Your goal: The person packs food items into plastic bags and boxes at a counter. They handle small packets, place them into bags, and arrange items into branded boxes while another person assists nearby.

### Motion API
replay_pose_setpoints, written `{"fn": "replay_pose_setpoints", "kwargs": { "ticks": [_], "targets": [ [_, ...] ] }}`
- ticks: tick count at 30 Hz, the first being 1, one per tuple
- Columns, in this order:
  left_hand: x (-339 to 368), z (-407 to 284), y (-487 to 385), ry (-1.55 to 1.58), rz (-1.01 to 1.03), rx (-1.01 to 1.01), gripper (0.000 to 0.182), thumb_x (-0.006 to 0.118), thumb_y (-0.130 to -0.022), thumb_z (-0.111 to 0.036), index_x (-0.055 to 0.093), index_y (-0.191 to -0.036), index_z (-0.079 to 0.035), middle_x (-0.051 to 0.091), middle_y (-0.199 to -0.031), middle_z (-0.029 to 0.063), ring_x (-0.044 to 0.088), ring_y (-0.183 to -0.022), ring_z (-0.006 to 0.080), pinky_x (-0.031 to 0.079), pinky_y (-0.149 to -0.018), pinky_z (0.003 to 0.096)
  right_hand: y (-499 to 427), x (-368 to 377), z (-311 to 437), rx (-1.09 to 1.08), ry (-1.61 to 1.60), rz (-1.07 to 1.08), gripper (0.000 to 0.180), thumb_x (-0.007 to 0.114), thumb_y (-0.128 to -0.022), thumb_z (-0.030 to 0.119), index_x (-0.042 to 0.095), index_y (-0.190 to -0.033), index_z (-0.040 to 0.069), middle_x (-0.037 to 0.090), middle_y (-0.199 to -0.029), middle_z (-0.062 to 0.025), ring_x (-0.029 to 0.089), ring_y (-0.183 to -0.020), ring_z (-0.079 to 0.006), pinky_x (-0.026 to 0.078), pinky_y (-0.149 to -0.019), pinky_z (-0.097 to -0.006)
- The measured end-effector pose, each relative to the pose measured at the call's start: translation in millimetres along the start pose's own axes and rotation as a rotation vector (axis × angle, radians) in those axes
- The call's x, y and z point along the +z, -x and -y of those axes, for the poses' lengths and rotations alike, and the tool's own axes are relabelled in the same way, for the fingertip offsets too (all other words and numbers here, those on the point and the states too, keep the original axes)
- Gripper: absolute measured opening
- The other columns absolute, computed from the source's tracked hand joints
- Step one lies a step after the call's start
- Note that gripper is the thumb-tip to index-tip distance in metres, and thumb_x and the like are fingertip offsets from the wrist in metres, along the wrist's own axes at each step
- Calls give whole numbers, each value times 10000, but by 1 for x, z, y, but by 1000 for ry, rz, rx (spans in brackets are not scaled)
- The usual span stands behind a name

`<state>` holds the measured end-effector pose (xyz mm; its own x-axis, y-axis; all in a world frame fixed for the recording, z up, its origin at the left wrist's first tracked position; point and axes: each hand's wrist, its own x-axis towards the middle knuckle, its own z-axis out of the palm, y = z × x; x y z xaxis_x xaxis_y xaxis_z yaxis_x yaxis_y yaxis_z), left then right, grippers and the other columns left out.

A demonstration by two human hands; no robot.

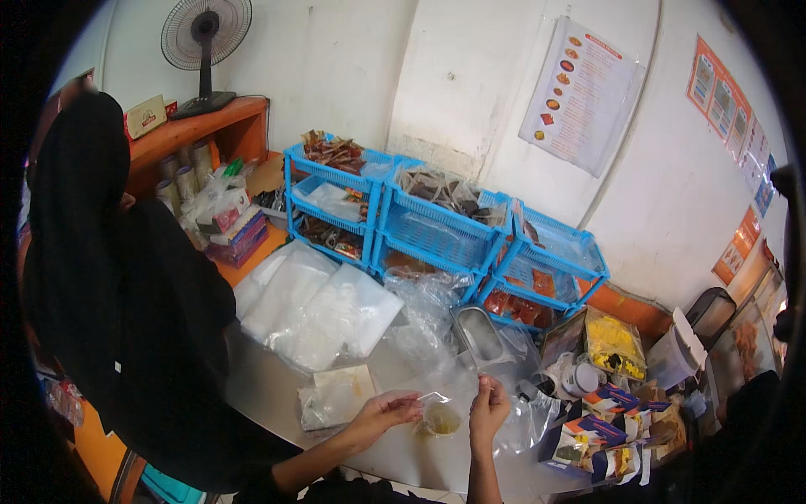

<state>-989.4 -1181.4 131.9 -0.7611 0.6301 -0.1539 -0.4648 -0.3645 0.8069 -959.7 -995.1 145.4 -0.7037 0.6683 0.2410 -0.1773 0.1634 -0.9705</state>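
Near the front edge of the metal table [409, 463], my left hand [393, 409] pinches one side of a clear plastic bag [441, 398]. A yellowish-brown substance [442, 419] shows at the bag, between my two hands; whether it lies inside or in a cup behind the film cannot be told. My right hand [490, 403] is raised to the right of it, thumb and forefinger together at what looks like the bag's clear film; the exact hold is hard to see. A plastic-wrapped stack [337, 394] sits left of my left hand.
Clear plastic bags [321, 302] lie farther back, beside a metal container [482, 334]. Blue plastic racks [441, 236] with packets stand along the wall. Printed food boxes [598, 428] and a white-lidded jar [582, 380] are at right. A person in black [126, 283] stands close at left.
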Motion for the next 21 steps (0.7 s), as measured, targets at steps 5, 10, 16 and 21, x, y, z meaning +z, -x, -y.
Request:
{"fn": "replay_pose_setpoints", "kwargs": {
  "ticks": [5,10,16,21],
  "targets": [
    [18,20,5,-156,-93,38,247,566,-827,-89,550,-1036,41,592,-935,92,558,-902,151,443,-839,264,15,-19,-12,49,-45,-21,216,572,-842,202,576,-912,-2,463,-553,20,407,-465,-46,308,-429,-192],
    [25,46,6,-176,-179,107,231,593,-803,-74,579,-1001,46,605,-931,85,563,-852,133,442,-789,247,21,-30,-11,-591,447,-599,239,639,-783,174,556,-923,-1,510,-584,-15,466,-516,-110,376,-511,-222],
    [48,65,21,-301,-130,151,172,632,-777,-83,579,-924,-9,577,-789,14,542,-782,96,443,-737,251,54,-63,17,-200,364,722,163,641,-772,154,563,-745,13,569,-625,-55,517,-546,-131,414,-520,-239],
    [55,67,26,-470,77,72,237,686,-725,-93,579,-928,-34,586,-810,13,539,-770,75,441,-714,236,41,-87,15,-103,443,1122,152,597,-789,141,547,-715,18,555,-585,-78,523,-498,-202,425,-492,-283]
  ]
}}
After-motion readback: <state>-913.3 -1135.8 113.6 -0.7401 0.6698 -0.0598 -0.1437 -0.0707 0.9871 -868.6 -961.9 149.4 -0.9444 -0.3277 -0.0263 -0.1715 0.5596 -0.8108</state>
